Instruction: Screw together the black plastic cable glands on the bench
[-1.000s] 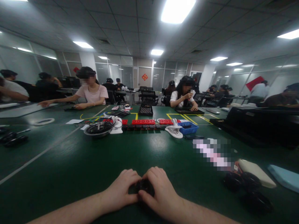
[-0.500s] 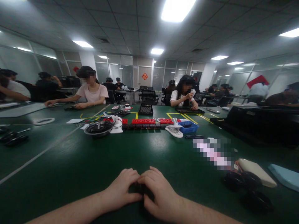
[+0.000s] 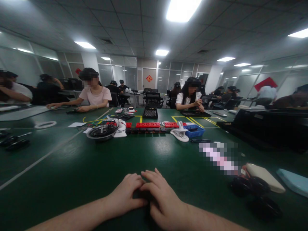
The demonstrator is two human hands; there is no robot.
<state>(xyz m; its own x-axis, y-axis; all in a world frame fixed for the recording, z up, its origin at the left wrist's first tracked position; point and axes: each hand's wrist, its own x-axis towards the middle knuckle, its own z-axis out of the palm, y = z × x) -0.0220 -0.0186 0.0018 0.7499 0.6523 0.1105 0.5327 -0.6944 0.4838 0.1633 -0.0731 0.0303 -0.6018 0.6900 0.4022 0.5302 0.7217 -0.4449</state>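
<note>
My left hand [image 3: 127, 194] rests low in the middle of the view, its fingers bent and its thumb pointing right. A dark patch lies between that thumb and the fingers; whether it is an object or shadow, I cannot make out. My right hand [image 3: 165, 197] is beside it, fingers apart and stretched forward, the fingertips meeting those of the left hand. Both are over the green tabletop [image 3: 96, 170].
Ahead stand a round tray of cables [image 3: 101, 133], red power strips [image 3: 148, 124], a white clamp stand [image 3: 180, 134] and a blue bin [image 3: 196, 131]. To the right lie black round parts [image 3: 250, 186] and a cream case [image 3: 264, 176]. Two people sit across the table.
My right hand's fingers have lifted and spread a little; my left hand has hardly moved. The person across on the right has lowered a raised hand.
</note>
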